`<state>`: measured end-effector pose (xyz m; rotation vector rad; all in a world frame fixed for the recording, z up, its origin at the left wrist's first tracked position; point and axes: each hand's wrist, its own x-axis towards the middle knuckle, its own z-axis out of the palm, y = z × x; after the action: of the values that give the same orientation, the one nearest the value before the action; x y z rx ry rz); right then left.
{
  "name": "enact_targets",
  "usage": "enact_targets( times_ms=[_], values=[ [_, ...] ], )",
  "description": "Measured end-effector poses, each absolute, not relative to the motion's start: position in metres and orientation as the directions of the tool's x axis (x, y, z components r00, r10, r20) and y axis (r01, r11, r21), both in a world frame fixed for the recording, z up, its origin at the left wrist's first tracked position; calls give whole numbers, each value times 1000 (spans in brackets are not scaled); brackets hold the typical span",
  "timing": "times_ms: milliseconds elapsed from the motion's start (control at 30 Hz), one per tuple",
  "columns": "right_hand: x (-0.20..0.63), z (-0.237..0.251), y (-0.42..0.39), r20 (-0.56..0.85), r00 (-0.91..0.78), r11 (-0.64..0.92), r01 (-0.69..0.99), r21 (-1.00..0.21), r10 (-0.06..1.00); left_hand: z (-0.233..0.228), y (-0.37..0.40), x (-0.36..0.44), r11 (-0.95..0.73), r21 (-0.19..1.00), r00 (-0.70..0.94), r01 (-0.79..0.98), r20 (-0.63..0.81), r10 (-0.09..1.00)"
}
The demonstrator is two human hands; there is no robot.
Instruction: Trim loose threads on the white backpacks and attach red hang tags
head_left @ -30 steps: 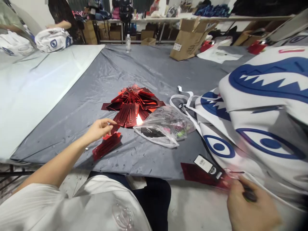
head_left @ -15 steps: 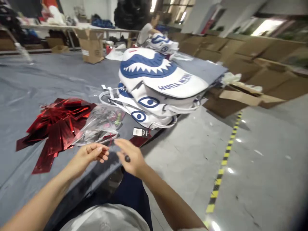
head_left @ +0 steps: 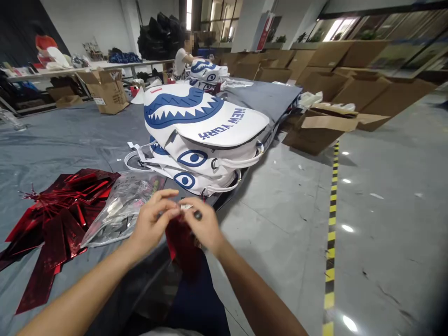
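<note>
My left hand (head_left: 154, 221) and my right hand (head_left: 205, 224) meet at the table's front edge, below the stacked bags. A small white-faced tag (head_left: 186, 206) sits in my right fingertips, and a dark, rounded end of something (head_left: 198, 215) shows at that hand. The left thumb and index finger pinch close beside the tag; what they grip is hidden. Beneath both hands hangs a shiny red strip (head_left: 179, 238), partly blurred. White bags (head_left: 206, 121) with blue teeth, eyes and "NEW YORK" lettering lie stacked just beyond, their white handles toward the right.
Red foil strips (head_left: 66, 205) lie heaped at left, beside a clear plastic bag (head_left: 122, 205) of small items. A carton (head_left: 105, 91) stands farther back. A person (head_left: 182, 58) works by more white bags (head_left: 205, 72). Open cartons (head_left: 318, 128) and a yellow-black floor line (head_left: 331, 233) are right.
My hands have come together, and the tag and red strip that lay beside the bags are now at my fingers. The view has swung right, so the bags appear farther left.
</note>
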<state>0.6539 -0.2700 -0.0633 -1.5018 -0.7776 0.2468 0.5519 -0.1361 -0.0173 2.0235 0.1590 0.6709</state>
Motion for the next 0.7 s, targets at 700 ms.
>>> enact_targets(
  times_ms=[700],
  values=[
    [781,-37,-291,619,708,-339,706,-622,340,3,-136,727,-753,642,931,-144,346,118]
  ],
)
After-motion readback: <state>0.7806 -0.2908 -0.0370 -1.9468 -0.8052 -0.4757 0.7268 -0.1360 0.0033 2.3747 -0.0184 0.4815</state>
